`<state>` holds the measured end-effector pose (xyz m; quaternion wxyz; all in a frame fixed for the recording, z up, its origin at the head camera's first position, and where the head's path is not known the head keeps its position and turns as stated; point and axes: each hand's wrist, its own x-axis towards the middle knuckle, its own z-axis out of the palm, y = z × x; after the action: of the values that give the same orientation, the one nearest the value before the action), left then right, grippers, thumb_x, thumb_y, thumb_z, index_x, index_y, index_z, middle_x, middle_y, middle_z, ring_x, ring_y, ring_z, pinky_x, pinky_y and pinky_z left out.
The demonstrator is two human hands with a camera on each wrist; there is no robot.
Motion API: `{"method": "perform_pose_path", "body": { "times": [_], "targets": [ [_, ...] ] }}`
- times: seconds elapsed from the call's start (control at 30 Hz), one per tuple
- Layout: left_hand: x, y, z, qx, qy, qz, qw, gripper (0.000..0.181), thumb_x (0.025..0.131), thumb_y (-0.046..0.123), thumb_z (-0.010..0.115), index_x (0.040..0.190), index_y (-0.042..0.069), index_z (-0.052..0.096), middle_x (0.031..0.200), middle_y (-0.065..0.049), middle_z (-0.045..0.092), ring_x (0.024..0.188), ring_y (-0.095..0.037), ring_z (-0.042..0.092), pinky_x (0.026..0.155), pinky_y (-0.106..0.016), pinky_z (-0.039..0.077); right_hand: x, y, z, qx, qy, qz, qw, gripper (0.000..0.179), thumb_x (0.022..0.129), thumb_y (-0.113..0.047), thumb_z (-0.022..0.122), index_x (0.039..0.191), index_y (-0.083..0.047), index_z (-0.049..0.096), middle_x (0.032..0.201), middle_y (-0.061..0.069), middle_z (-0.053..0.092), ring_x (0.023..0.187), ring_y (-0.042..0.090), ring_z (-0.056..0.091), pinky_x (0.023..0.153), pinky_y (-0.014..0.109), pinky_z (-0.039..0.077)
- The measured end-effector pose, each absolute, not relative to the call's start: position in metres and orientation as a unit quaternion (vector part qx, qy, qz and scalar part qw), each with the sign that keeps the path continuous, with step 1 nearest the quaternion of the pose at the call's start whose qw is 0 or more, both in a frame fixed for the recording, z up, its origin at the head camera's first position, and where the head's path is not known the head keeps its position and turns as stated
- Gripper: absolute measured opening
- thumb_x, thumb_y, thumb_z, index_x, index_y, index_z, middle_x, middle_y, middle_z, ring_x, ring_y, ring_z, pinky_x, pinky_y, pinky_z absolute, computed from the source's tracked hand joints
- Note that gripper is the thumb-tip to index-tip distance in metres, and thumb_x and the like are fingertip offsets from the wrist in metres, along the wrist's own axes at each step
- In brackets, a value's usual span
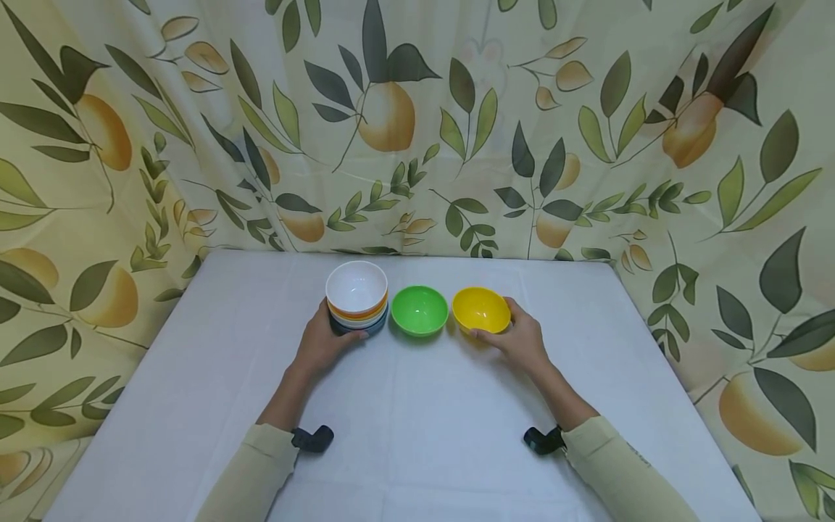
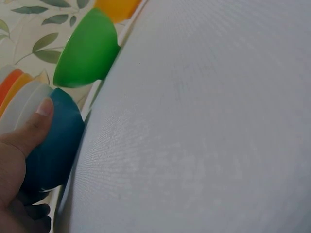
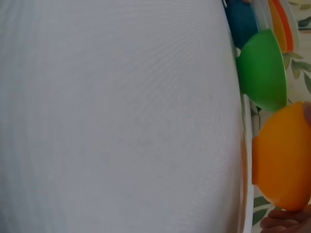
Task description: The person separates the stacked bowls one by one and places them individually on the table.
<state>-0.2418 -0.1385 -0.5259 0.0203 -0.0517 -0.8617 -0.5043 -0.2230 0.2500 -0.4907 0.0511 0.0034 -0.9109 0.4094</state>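
On the left, my left hand grips a stack of nested bowls from its side. White shows on top, orange, yellow and pale rims below it, and a dark blue bowl at the bottom. In the left wrist view the thumb lies across the blue bowl's rim. A single green bowl stands upright beside the stack, touched by neither hand. To its right, my right hand holds a yellow bowl between thumb and fingers, close over the table; it looks orange in the right wrist view.
A white cloth covers the table, and the bowls are in a row near its far edge. Behind and at both sides hangs a curtain printed with fruit and leaves. Each wrist wears a black camera band.
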Motion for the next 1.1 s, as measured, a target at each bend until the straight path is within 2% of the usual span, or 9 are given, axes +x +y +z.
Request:
{"method": "perform_pose_path", "body": {
  "times": [0.23,0.63,1.1],
  "targets": [
    [-0.2425,-0.1389,-0.5273,-0.053,-0.863,-0.501,0.024,0.111,0.08,0.027,0.096,0.165,0.01,0.026,0.161,-0.014,0.043,0.15,-0.031,0.037,0.125,-0.049,0.028,-0.2236,0.2504,-0.4932,-0.003,-0.915,0.401,0.029,0.095,0.083,-0.038,0.091,0.154,0.003,0.043,0.152,0.025,0.051,0.139,0.043,0.048,0.119,0.06,0.035],
    [-0.2413,-0.1388,-0.5262,-0.058,-0.86,-0.506,0.026,0.112,0.079,0.028,0.096,0.165,0.009,0.026,0.161,-0.014,0.043,0.151,-0.032,0.037,0.126,-0.049,0.027,-0.2228,0.249,-0.4911,-0.011,-0.922,0.386,0.014,0.105,0.081,-0.038,0.092,0.158,0.007,0.036,0.156,0.028,0.047,0.14,0.044,0.047,0.119,0.059,0.036],
    [-0.242,-0.1396,-0.5274,-0.059,-0.861,-0.504,0.026,0.111,0.081,0.03,0.095,0.165,0.009,0.025,0.162,-0.014,0.042,0.151,-0.031,0.037,0.126,-0.048,0.027,-0.2223,0.2487,-0.489,-0.019,-0.92,0.391,0.003,0.108,0.082,-0.038,0.091,0.159,0.009,0.031,0.159,0.029,0.041,0.144,0.045,0.042,0.121,0.059,0.034]
  ]
}}
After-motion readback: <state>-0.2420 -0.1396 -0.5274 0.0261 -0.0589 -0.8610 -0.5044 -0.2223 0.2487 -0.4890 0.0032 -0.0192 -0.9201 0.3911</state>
